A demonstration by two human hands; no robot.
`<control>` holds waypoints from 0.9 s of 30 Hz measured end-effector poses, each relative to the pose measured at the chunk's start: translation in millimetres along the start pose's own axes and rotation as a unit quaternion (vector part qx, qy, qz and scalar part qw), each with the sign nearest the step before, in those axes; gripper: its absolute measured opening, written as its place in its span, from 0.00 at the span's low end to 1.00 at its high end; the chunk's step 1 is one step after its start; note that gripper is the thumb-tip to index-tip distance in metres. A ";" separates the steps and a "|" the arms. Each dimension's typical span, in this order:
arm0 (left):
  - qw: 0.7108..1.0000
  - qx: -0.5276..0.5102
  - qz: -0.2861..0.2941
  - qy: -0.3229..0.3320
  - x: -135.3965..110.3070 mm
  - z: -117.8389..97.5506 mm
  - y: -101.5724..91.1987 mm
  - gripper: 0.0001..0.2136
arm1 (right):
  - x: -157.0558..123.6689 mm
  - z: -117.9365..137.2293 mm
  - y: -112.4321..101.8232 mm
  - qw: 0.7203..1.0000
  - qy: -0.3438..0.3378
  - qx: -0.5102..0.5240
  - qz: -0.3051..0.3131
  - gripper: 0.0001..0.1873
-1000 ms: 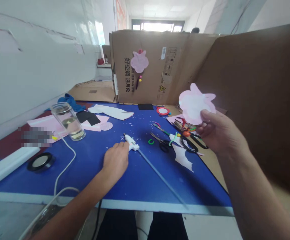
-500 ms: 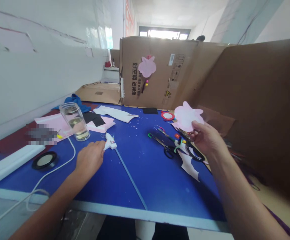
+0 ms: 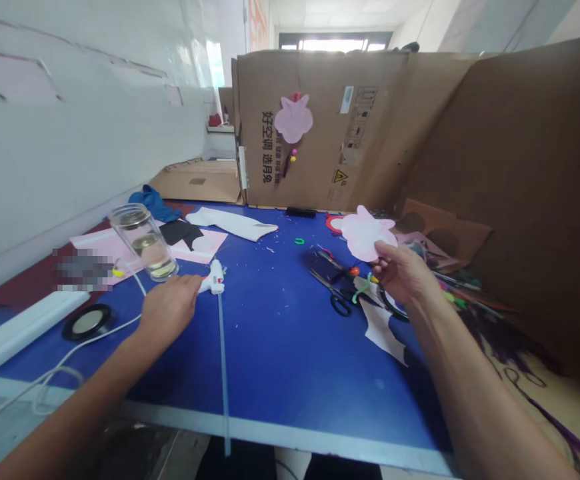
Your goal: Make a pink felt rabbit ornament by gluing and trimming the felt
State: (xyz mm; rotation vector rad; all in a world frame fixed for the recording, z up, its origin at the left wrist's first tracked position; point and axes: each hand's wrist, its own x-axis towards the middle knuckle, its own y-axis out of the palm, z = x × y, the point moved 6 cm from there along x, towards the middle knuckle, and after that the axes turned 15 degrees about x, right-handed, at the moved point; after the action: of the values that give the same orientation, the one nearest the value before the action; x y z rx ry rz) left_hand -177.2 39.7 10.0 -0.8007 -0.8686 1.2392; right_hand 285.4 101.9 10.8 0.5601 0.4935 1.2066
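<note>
Since half a second ago, the left hand [image 3: 167,308] is swinging the glue gun [image 3: 215,279] round: its long glue stick [image 3: 222,360], which was slanting off toward the lower right, is now running almost straight back toward the person, past the table [image 3: 280,347] edge. The gun's nozzle is pointing away, toward the far cardboard wall [image 3: 320,120]. The left hand is lying curled over the gun's grip, fingers closing around it. The right hand [image 3: 403,273] is coming lower and is pinching a pink cutout [image 3: 365,233] between thumb and fingers, holding it up just above the scissors [image 3: 333,293]. The cutout is flat, soft-edged and lobed like a flower. A clear glass jar [image 3: 143,241] is standing just beyond the left hand, with a white cable [image 3: 95,333] trailing beside the wrist.
</note>
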 end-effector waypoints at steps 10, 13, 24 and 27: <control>1.000 -0.012 -0.020 0.014 6.4 11.0 9.5 0.15 | -11.4 -4.7 0.2 1.000 0.018 0.014 -0.011 0.18; 0.999 -0.039 -0.031 0.020 8.3 15.9 9.8 0.16 | -12.7 -4.7 1.7 1.000 0.022 0.011 -0.017 0.19; 0.994 -0.101 -0.036 0.034 10.0 31.9 10.6 0.13 | -12.7 -5.6 1.5 1.000 0.024 0.012 -0.006 0.17; 0.991 -0.116 -0.044 0.051 9.6 32.2 5.3 0.10 | -12.9 -6.6 2.3 1.000 0.023 0.012 -0.009 0.16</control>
State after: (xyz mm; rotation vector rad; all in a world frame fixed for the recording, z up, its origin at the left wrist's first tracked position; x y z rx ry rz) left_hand -207.1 51.4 21.2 -0.9916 -0.9651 1.0214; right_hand 275.9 91.1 7.9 0.5487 0.5521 1.2004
